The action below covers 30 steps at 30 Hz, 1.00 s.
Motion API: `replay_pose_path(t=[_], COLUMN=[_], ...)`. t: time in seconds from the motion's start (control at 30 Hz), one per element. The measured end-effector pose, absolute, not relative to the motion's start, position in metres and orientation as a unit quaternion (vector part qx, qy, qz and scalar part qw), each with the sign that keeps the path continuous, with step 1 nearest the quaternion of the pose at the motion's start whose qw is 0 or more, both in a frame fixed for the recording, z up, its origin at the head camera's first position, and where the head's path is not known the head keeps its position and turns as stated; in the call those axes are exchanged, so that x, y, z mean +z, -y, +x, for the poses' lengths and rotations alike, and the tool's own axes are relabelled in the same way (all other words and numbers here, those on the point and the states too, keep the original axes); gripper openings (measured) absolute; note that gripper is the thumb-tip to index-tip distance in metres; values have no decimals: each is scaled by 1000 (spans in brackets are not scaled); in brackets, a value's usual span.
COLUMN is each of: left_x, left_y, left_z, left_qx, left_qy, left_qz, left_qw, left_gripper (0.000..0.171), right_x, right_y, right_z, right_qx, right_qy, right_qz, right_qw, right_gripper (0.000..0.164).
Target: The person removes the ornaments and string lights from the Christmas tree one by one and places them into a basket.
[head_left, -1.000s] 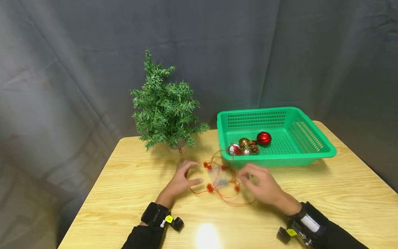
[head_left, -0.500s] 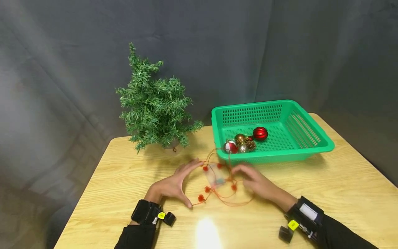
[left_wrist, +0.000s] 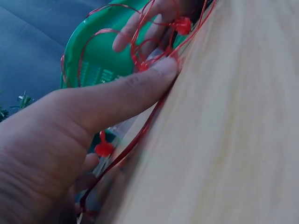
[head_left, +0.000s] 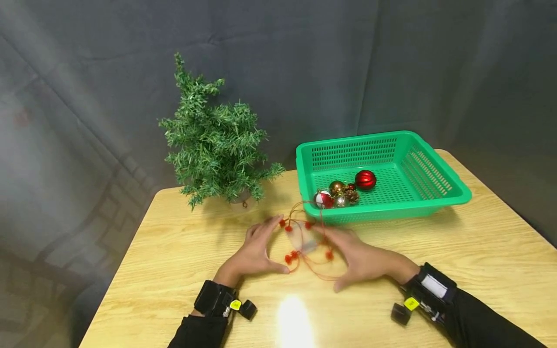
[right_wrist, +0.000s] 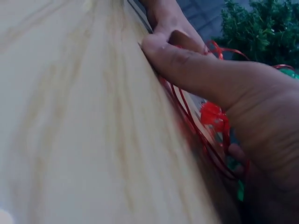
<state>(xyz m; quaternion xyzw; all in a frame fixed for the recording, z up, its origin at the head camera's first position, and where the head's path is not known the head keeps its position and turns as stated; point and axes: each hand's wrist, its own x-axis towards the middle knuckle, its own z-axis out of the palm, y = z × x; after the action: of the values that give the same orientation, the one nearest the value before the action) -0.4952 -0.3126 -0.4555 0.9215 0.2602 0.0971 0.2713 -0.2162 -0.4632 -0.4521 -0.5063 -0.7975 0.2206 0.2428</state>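
Observation:
A tangled string of red lights (head_left: 329,254), thin red wire with small spiky red pieces, lies on the wooden table. Among its loops is a pale translucent box (head_left: 301,240), partly blurred. My left hand (head_left: 254,252) curves around the left side, thumb and fingers spread wide, fingertips right at the wire. On the opposite side my right hand (head_left: 363,257) spreads the same way, its thumb toward me. In the left wrist view, red wire (left_wrist: 145,128) runs under the left thumb. The right wrist view has a red piece (right_wrist: 212,116) inside the right hand's curve.
A small green artificial Christmas tree (head_left: 217,145) stands at the back left. Behind the right hand, a green plastic basket (head_left: 391,209) holds a shiny red ball (head_left: 365,180), several other baubles and a pinecone (head_left: 351,196). Some wire loops over the basket's front left rim.
The right hand has opened from bent fingers to a wide spread. The left hand has spread, then moved slightly right, and the wire at its side has drawn closer to the middle.

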Motion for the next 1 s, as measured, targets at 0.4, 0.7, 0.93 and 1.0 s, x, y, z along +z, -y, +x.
replay_pose_path(t=[0.4, 0.7, 0.93, 1.0], left_x=[-459, -457, -455, -455], left_y=[324, 336, 342, 342], left_z=[-480, -465, -458, -456], left_qx=[147, 173, 178, 174], left_qy=[-274, -243, -248, -248], left_qz=[921, 925, 914, 911], left_qw=[236, 237, 268, 279], left_gripper=[110, 89, 82, 81], right_x=[-457, -460, -453, -453], right_y=[460, 460, 462, 462], right_z=[-236, -250, -254, -254], right_qx=[139, 132, 189, 209], right_qy=[801, 769, 725, 714], right_qz=[-539, -578, -597, -595], right_qw=[219, 240, 288, 304], right_gripper=[124, 97, 73, 68])
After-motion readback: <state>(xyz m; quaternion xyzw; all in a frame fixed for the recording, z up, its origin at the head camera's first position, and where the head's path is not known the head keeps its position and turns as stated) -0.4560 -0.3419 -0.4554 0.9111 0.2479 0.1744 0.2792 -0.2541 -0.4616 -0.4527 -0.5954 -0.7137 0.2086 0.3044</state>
